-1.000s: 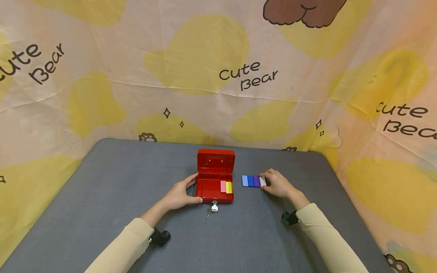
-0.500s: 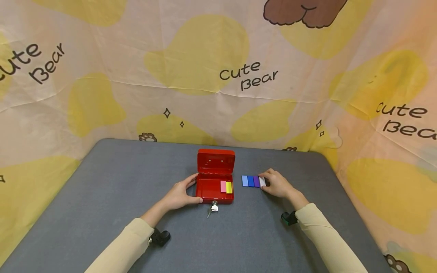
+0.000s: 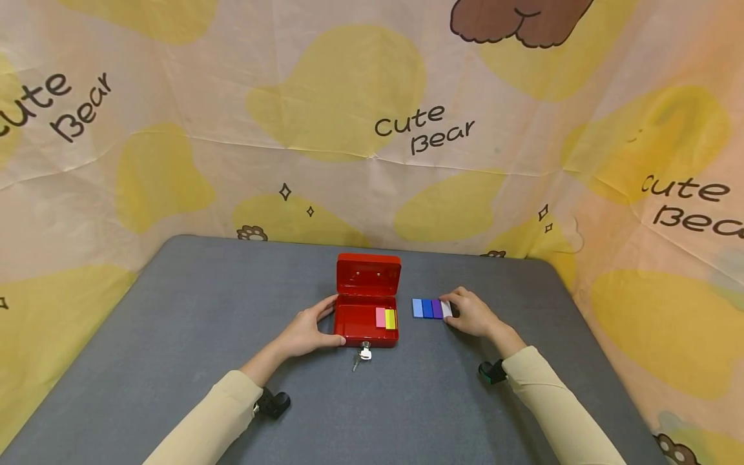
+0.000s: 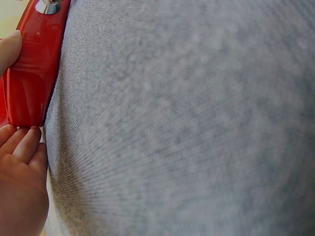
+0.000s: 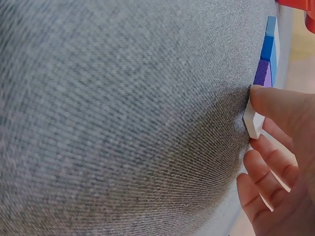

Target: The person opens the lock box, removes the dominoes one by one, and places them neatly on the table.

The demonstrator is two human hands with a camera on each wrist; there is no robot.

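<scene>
A red metal cash box (image 3: pixel 353 321) stands with its lid (image 3: pixel 368 274) raised. Inside at the right lie a pink block (image 3: pixel 380 317) and a yellow block (image 3: pixel 391 319), side by side. My left hand (image 3: pixel 301 332) holds the box at its left side, thumb at the front corner and fingers along the side. To the right of the box, my right hand (image 3: pixel 473 314) pinches a white block (image 5: pixel 252 122) at the end of a row. Next to it in that row are purple (image 3: pixel 436 309), dark blue (image 3: pixel 427 309) and light blue (image 3: pixel 417 308) blocks, flat on the table.
Keys (image 3: pixel 365 354) hang from the lock on the box's front. The grey table (image 3: pixel 372 413) reaches back to a patterned cloth (image 3: pixel 325 181) hanging behind it and along both sides. Each wrist carries a small black camera.
</scene>
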